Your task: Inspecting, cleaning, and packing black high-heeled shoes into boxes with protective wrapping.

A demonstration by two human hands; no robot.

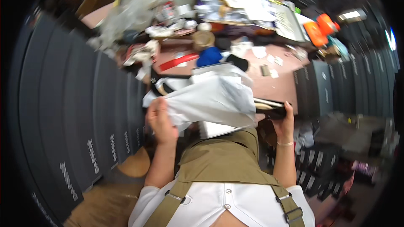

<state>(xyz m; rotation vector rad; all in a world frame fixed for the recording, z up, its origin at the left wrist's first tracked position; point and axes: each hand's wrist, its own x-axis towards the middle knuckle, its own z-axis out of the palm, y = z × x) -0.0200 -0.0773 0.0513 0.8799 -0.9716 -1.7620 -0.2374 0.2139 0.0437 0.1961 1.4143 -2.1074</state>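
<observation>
My left hand [162,122] is closed on the left edge of a crumpled sheet of white tissue paper [210,101]. This sheet spreads across the middle, over an open box with a white inside [219,131] close to my apron. My right hand [285,122] grips a black shoe with a beige inside [269,108] just right of the paper. Part of that shoe is hidden behind the sheet. Behind the paper on the left lies another black and beige item [164,87], perhaps a second shoe. Motion blurs some of the detail.
Tall stacks of dark shoe boxes flank me on the left [63,113] and right [349,84]. On the pink table [277,75] lie a red strip [179,62], a blue object [209,56] and paper scraps. Behind, a cluttered shelf holds clear plastic [134,8] and orange bottles [317,32].
</observation>
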